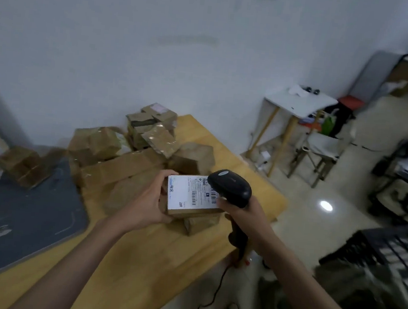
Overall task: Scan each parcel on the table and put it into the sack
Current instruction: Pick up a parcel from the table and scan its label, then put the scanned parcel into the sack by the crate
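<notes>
Scanning step: the left hand, fingers clamped on the labelled parcel, holds it above the desk while the right hand, fingers wrapped round the scanner, should aim squarely at the barcode, label kept flat and steady.

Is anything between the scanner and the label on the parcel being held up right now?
Nothing visible. The left hand holds the parcel with its white label facing up, thumb and fingers on the box edges. The scanner, held in the right hand, sits right over the label's barcode end, with no wrap or other box between them.
</notes>
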